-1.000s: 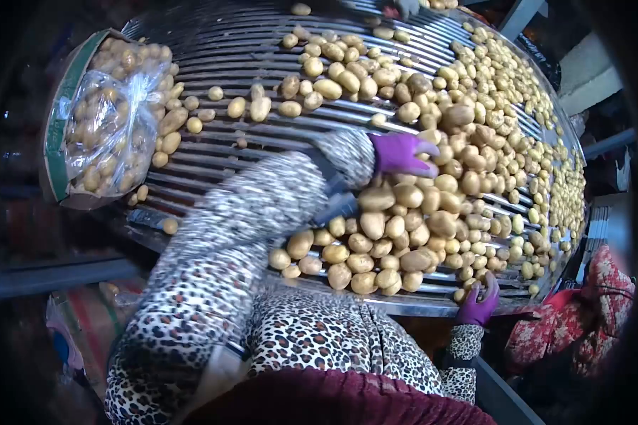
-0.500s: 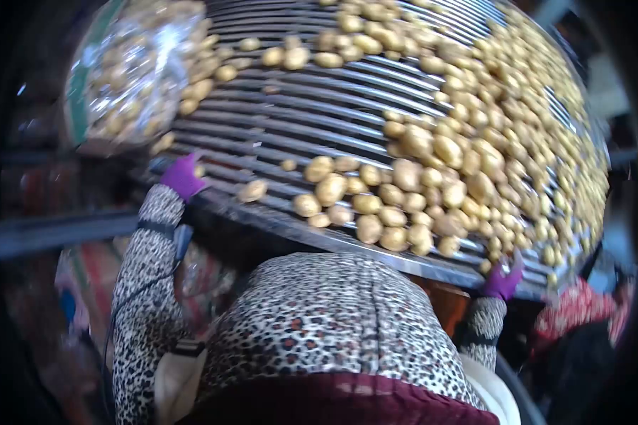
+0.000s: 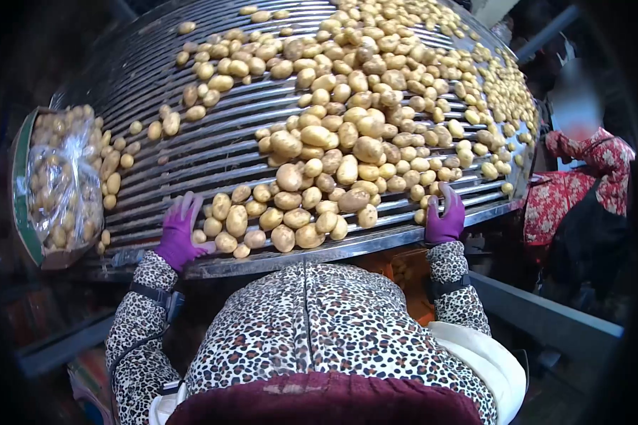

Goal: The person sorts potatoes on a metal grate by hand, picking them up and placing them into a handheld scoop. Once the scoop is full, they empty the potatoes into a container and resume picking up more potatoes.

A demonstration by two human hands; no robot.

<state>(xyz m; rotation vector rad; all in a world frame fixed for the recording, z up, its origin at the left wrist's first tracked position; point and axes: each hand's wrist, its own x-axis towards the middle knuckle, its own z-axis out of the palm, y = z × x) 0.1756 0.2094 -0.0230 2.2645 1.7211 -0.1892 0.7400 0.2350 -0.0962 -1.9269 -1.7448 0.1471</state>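
Note:
Both of my hands wear purple gloves with greyish fingers. My left hand (image 3: pixel 181 234) rests at the near edge of the slatted metal table (image 3: pixel 149 170), fingers stretched out and thumb apart. Its thumb lies close to the leftmost of the loose potatoes (image 3: pixel 287 198), and nothing shows in its grasp. Farther right, my right hand (image 3: pixel 445 218) is at the same edge with fingers up and thumb spread, beside a few small potatoes. A broad heap of yellow-brown potatoes of mixed sizes lies between and beyond the hands.
At the left stands an open box (image 3: pixel 21 191) of potatoes with clear plastic over part of them. A person in a red floral sleeve (image 3: pixel 602 159) is at the right. Grey metal beams (image 3: pixel 546 308) run below the table. Something orange (image 3: pixel 415 283) sits under its edge.
The view has turned, and the box now appears lower and farther left. My left hand's fingers are now spread beside the potatoes, with fewer bare bars between my hands.

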